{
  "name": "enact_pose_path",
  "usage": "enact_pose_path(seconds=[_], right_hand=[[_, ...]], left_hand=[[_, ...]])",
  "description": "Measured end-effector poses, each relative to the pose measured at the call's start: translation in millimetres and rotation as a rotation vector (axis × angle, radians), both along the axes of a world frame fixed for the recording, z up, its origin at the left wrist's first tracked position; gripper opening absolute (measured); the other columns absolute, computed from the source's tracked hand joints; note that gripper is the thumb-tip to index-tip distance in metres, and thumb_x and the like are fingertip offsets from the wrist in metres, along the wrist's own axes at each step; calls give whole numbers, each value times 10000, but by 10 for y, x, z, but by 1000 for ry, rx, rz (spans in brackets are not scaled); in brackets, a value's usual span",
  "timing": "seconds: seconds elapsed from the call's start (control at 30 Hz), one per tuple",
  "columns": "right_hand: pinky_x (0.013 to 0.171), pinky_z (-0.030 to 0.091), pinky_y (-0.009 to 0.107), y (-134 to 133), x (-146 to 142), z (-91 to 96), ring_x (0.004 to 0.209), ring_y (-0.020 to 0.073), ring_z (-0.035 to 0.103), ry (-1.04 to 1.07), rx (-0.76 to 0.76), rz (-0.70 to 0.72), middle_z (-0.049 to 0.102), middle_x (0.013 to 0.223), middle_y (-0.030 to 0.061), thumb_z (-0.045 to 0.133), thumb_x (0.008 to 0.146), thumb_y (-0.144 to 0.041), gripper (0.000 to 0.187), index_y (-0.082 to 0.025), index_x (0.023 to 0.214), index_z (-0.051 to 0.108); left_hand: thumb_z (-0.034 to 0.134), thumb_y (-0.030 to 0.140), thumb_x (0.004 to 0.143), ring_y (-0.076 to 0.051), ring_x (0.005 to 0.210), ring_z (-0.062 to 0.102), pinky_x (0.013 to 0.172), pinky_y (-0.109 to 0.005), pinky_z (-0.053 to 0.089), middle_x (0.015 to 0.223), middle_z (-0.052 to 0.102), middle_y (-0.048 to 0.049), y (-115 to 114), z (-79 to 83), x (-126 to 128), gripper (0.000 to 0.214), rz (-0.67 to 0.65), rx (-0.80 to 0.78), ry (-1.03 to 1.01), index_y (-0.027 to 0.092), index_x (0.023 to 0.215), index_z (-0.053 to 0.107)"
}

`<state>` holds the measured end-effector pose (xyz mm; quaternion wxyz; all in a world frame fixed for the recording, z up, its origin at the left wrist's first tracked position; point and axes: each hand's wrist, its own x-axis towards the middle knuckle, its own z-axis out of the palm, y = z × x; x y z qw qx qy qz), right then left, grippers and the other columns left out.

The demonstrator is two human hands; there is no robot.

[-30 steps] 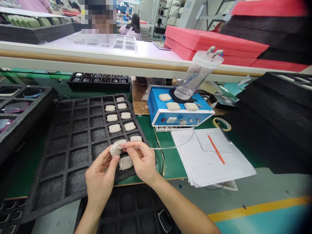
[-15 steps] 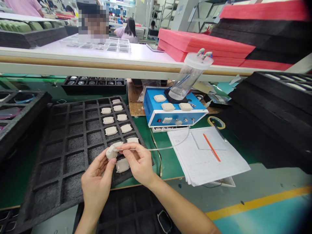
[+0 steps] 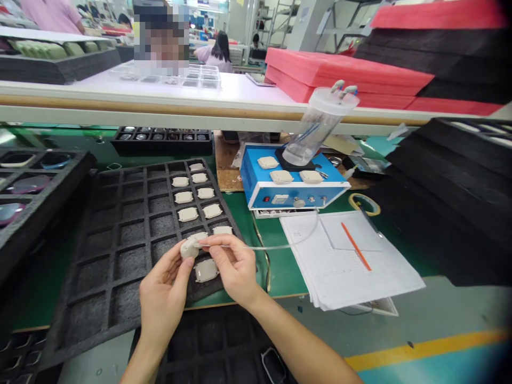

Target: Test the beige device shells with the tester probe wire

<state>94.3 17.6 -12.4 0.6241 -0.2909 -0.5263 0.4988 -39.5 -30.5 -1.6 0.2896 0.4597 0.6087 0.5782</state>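
My left hand [image 3: 165, 288] pinches a small beige watch case [image 3: 189, 248] between thumb and fingers, tilted on edge above the tray. Closed around the end of a thin clear tube [image 3: 276, 247], my right hand [image 3: 239, 269] holds its tip against or close to the case; the exact contact is too small to tell. The tube runs to the front of a blue control box [image 3: 256, 197]. Beneath my hands lies a black foam tray [image 3: 130, 261], with several similar cases [image 3: 188, 214] in its right-hand compartments. One more case [image 3: 206, 271] sits just below my right fingers.
On the blue box stand a clear cylinder [image 3: 310, 133] and three beige cases [image 3: 281, 176]. Papers [image 3: 316, 266] with an orange stick [image 3: 356, 246] lie to the right, near a tape roll [image 3: 365, 205]. Black foam stacks [image 3: 452, 213] rise at right. A shelf [image 3: 160, 109] crosses behind; people sit beyond.
The whole view has shifted slightly, so everything appears a little farther right. My hands keep the same hold on the case and tube.
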Motion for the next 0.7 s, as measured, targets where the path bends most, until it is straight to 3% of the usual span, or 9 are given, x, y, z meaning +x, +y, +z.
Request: enact_pose_path(seconds=[0.1, 0.17, 0.23, 0.3, 0.37, 0.5, 0.7], right_hand=[[835, 657, 342, -34, 18, -38, 877, 190, 780, 65, -73, -117, 793, 953, 54, 657, 976, -363, 171, -213, 980, 738], [810, 658, 335, -47, 21, -68, 838, 177, 774, 99, -128, -179, 777, 935, 49, 653, 979, -370, 184, -200, 971, 722], [795, 657, 330, -54, 13, -88, 811, 168, 767, 99, -152, -194, 765, 930, 47, 661, 971, -383, 196, -193, 963, 709], [794, 653, 332, -60, 1, -94, 794, 165, 761, 68, -152, -185, 762, 926, 48, 669, 961, -395, 208, -190, 964, 704], [789, 649, 335, -61, -10, -88, 786, 167, 757, 30, -154, -184, 762, 922, 53, 668, 957, -405, 222, -185, 963, 702], [761, 643, 334, -50, -19, -73, 769, 172, 754, -5, -173, -199, 765, 910, 61, 657, 957, -419, 248, -175, 967, 698], [749, 628, 331, -79, 4, -94, 751, 169, 748, -11, -190, -221, 767, 900, 61, 682, 933, -433, 265, -169, 961, 695]], left_hand=[[657, 381, 916, -268, 1017, 778, 916, -387, 618, 1115, 805, -89, 330, 241, -185, 412, -118, -23, 303, 197, 1284, 657], [603, 312, 950, -255, 993, 766, 920, -380, 589, 1076, 802, -68, 785, 463, -340, 336, -169, -31, 571, 214, 1269, 642], [533, 229, 990, -253, 1119, 716, 1025, -398, 525, 1166, 767, -88, 1338, 664, -488, 291, -122, -80, 800, 185, 1252, 649], [485, 232, 1031, -248, 1190, 670, 1077, -430, 492, 1235, 722, -110, 1845, 800, -594, 309, -54, -158, 870, 132, 1286, 629], [554, 340, 1031, -243, 1155, 669, 1030, -456, 535, 1289, 669, -116, 2198, 849, -636, 348, -49, -192, 877, 124, 1294, 628], [649, 396, 986, -247, 1105, 669, 939, -456, 584, 1313, 637, -113, 2416, 698, -604, 395, -66, -261, 898, 161, 1303, 627], [651, 383, 984, -272, 1181, 642, 987, -504, 560, 1377, 609, -128, 2276, 403, -572, 420, -35, -319, 1000, 177, 1347, 604]])
